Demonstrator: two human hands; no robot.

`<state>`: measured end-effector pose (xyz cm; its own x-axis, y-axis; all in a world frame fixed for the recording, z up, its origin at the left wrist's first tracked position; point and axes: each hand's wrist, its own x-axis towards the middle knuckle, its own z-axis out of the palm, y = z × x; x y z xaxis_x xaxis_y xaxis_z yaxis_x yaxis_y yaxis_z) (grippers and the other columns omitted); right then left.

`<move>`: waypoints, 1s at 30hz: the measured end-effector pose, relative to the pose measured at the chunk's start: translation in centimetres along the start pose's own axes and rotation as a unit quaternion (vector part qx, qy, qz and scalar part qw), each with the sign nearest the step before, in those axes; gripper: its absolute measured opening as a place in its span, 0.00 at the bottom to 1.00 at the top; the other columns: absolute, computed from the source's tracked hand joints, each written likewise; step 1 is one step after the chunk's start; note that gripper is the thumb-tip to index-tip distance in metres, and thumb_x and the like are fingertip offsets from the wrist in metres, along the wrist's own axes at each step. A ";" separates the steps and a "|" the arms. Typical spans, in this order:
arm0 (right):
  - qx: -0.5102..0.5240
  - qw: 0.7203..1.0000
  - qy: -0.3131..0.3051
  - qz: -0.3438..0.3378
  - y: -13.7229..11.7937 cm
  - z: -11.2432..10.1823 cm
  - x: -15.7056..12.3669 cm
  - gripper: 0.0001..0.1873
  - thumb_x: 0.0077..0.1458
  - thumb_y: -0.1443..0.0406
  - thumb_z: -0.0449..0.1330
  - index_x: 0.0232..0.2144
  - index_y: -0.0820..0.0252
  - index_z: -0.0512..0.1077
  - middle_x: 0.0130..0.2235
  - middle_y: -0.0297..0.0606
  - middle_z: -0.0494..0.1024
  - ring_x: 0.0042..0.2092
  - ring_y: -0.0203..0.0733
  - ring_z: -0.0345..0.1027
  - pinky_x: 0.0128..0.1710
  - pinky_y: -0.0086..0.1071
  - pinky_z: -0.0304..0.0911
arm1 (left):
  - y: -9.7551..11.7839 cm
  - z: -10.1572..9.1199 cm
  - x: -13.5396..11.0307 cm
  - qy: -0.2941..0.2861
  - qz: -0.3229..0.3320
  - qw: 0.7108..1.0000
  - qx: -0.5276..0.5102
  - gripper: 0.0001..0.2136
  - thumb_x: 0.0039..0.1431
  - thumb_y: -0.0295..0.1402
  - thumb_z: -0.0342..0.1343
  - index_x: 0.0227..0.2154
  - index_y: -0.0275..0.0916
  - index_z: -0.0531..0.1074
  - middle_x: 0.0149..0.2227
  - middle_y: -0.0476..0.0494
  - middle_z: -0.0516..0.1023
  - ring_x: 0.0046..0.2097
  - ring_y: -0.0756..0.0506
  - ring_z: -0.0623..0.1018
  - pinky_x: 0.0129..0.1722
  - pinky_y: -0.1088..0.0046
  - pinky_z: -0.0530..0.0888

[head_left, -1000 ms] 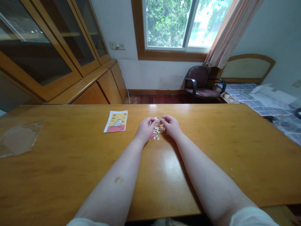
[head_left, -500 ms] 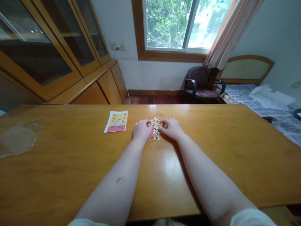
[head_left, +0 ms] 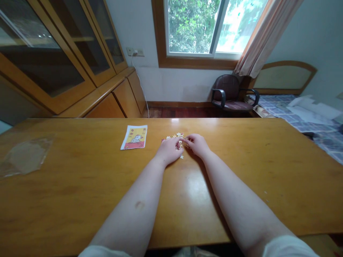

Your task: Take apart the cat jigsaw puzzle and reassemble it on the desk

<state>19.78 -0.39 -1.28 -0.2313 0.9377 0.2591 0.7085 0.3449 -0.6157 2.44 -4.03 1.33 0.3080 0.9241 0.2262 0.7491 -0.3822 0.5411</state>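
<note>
A small heap of jigsaw puzzle pieces [head_left: 178,135] lies on the wooden table [head_left: 107,192], partly covered by my hands. Over its left and near side rests my left hand [head_left: 169,150], fingers reaching rightward and thumb apart, with several pieces visible in the gap. At the heap's right side, my right hand [head_left: 197,144] is curved, its fingertips and thumb around loose pieces and close to the left fingertips. I see no piece lifted. One stray piece [head_left: 182,157] sits just below my left thumb. Left of the hands lies a picture card [head_left: 135,137] showing a white cartoon animal on yellow and red.
A clear plastic bag [head_left: 26,155] lies flat at the table's left. Beyond the far edge stand a glass-door cabinet [head_left: 93,78], a brown armchair [head_left: 227,91] and a bed [head_left: 284,107] with checked bedding.
My left hand has moved right and over the heap, covering its middle and lower part. Some pieces now show beyond its knuckles. My right hand has stayed at the heap's right side.
</note>
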 end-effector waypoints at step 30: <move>0.239 0.970 0.019 0.031 -0.6 0.5 -0.2 0.16 0.53 0.53 0.59 0.28 0.60 0.75 0.26 0.34 0.75 0.29 0.37 0.65 0.31 0.30 0.60 | -1.2 1.4 1.3 0.124 -0.114 0.896 -0.412 0.07 0.46 0.31 0.64 0.30 0.37 0.76 0.30 0.47 0.79 0.34 0.48 0.77 0.38 0.70 0.76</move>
<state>19.03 -0.77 -1.35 -0.1677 0.9580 0.2328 0.3273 0.2768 -0.9035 2.81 -2.36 -0.15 -0.0137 0.9883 0.1522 0.0577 -0.1512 0.9868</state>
